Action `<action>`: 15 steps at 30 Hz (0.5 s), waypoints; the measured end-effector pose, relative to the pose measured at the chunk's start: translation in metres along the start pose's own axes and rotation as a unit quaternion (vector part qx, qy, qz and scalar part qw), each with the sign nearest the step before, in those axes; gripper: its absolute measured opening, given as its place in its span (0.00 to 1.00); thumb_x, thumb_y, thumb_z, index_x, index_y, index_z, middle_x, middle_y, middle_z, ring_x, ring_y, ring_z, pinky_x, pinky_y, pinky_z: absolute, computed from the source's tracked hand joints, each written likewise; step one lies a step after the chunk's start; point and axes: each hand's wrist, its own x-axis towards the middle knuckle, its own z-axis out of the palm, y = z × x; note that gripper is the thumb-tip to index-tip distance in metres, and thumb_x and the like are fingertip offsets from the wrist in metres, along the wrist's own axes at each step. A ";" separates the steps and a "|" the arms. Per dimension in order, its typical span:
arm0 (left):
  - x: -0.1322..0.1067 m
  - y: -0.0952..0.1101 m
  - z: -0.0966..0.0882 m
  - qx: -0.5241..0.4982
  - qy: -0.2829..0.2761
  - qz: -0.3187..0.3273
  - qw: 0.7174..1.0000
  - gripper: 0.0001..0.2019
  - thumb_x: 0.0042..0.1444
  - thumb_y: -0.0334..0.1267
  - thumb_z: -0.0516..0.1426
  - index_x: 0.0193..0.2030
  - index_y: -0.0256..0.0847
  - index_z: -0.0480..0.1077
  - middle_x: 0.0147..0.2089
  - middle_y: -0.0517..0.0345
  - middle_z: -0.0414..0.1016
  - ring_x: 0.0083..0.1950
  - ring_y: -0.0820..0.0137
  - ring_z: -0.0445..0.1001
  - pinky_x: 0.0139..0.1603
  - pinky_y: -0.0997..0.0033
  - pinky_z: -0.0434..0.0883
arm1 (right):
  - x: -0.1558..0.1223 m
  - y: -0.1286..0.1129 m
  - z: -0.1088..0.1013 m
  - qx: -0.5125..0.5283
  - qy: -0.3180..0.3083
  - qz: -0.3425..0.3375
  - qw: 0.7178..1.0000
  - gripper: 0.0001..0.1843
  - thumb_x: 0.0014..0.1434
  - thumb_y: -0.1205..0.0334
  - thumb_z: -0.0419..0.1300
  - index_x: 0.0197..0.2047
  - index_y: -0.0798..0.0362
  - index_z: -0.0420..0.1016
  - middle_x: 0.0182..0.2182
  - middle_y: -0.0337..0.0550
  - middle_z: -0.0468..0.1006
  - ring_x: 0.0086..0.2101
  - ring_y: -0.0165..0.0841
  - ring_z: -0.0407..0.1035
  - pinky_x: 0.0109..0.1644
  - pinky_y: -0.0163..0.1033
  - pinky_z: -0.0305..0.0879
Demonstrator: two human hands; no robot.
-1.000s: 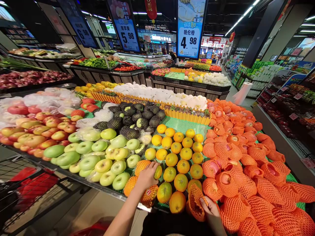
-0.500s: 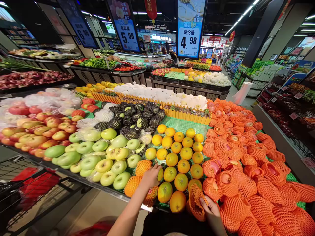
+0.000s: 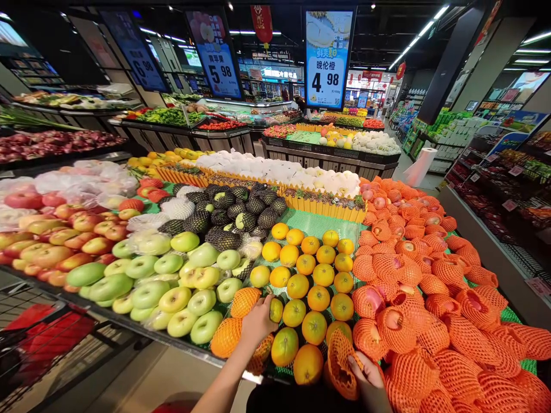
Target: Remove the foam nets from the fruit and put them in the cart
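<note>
The fruit stand fills the view, a sloped green-matted table. At three o'clock lies a broad heap of fruit in orange foam nets; at nine o'clock, green apples with red apples beyond; at twelve, dark netted avocados. In the middle sit rows of bare oranges.

At six o'clock the left hand rests among the front oranges, fingers curled around a small greenish-yellow orange, which sits just beside the netted oranges at the stand's near edge. The right hand, at five o'clock, pinches an empty foam sleeve between thumb and fingers, its mouth gaping toward the fruit.

The orange looks firm, round and moderately heavy, its waxy skin somewhat slippery; a cupped grip around its widest part would likely serve best. The sleeve seems feather-light, soft and stretchy, prone to collapse, so holding it at the rim and spreading it open seems wise. Neighbouring oranges could roll if nudged.
</note>
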 end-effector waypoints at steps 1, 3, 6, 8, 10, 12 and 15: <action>0.001 -0.002 0.001 -0.008 0.005 -0.001 1.000 0.43 0.55 0.32 0.65 0.77 0.40 0.56 0.71 0.36 0.70 0.65 0.51 0.76 0.42 0.68 0.73 | 0.001 0.001 -0.001 -0.001 -0.012 0.011 1.000 0.27 0.44 0.29 0.71 0.24 0.46 0.83 0.24 0.43 0.78 0.31 0.50 0.75 0.43 0.55 0.76; 0.004 -0.004 0.003 -0.022 0.019 0.006 1.000 0.43 0.55 0.31 0.64 0.77 0.39 0.55 0.71 0.36 0.69 0.64 0.51 0.77 0.41 0.68 0.72 | 0.002 0.004 -0.002 -0.001 -0.012 0.019 1.000 0.27 0.45 0.28 0.70 0.24 0.45 0.83 0.25 0.43 0.78 0.32 0.49 0.74 0.43 0.54 0.75; 0.013 -0.004 0.010 -0.031 0.050 0.032 0.998 0.43 0.55 0.27 0.63 0.77 0.35 0.53 0.73 0.32 0.67 0.68 0.47 0.74 0.46 0.65 0.75 | 0.003 0.005 -0.002 0.007 -0.009 0.025 1.000 0.27 0.46 0.28 0.71 0.23 0.45 0.83 0.24 0.43 0.77 0.30 0.47 0.72 0.41 0.53 0.74; 0.019 -0.003 0.013 -0.036 0.068 0.045 0.996 0.41 0.56 0.25 0.62 0.76 0.34 0.53 0.74 0.30 0.65 0.72 0.46 0.71 0.51 0.62 0.76 | 0.003 0.005 -0.001 0.018 -0.015 0.029 0.999 0.27 0.47 0.28 0.71 0.23 0.45 0.83 0.24 0.42 0.78 0.30 0.47 0.73 0.43 0.54 0.75; 0.024 -0.002 0.014 -0.043 0.078 0.051 0.995 0.39 0.58 0.25 0.61 0.75 0.34 0.53 0.75 0.30 0.65 0.73 0.45 0.69 0.53 0.60 0.77 | 0.003 0.004 -0.001 0.026 -0.020 0.033 0.999 0.26 0.47 0.29 0.71 0.24 0.44 0.84 0.25 0.42 0.78 0.31 0.47 0.74 0.47 0.55 0.76; 0.027 -0.002 0.013 -0.048 0.084 0.057 0.994 0.37 0.59 0.27 0.62 0.73 0.36 0.55 0.74 0.31 0.66 0.73 0.45 0.69 0.54 0.58 0.77 | 0.003 0.004 -0.001 0.027 -0.022 0.035 0.999 0.25 0.47 0.28 0.71 0.24 0.43 0.84 0.25 0.42 0.79 0.31 0.48 0.74 0.48 0.55 0.76; 0.029 -0.003 0.012 -0.054 0.086 0.062 0.993 0.36 0.58 0.29 0.63 0.72 0.37 0.57 0.74 0.32 0.66 0.72 0.43 0.69 0.54 0.56 0.78 | 0.002 0.004 -0.002 0.020 -0.014 0.025 0.999 0.24 0.47 0.30 0.71 0.24 0.43 0.84 0.26 0.42 0.79 0.32 0.49 0.74 0.48 0.56 0.77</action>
